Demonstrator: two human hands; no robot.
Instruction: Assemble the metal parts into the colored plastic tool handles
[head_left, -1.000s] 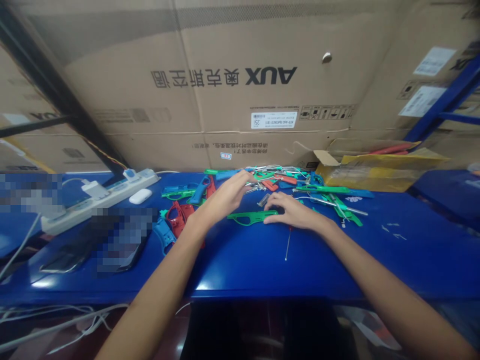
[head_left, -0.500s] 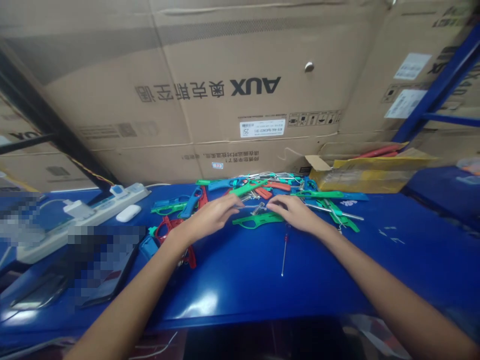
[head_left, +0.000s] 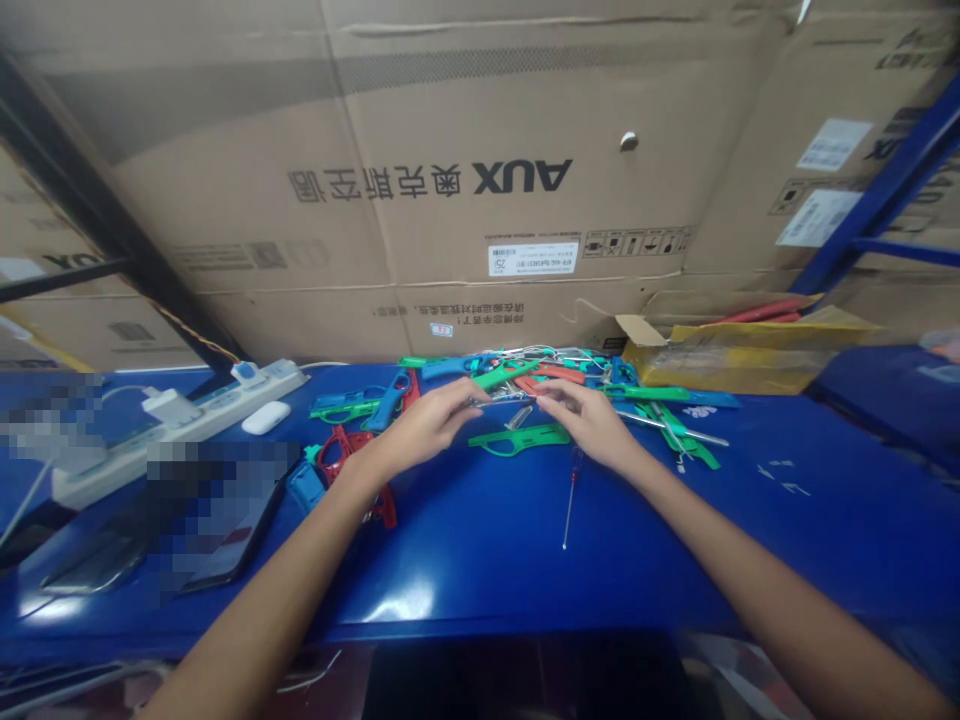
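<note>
Nearest, a screwdriver [head_left: 570, 505] lies at five o'clock from the green casing [head_left: 536, 436]; my right hand [head_left: 592, 420] could nudge it. At twelve, a thin rod [head_left: 506, 402] is pinched by my left hand [head_left: 429, 425]; whether my right grips too, I can't tell. A slack pinch could lose it in the heap [head_left: 562, 374].

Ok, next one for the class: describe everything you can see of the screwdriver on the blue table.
The screwdriver has a thin, straight, silvery shaft that looks like metal and a reddish handle, partly hidden by the right hand. It lies on the blue table, tip pointing towards the near edge. Whether the hand touches it is unclear, and the tip's shape is too small to tell.
</note>
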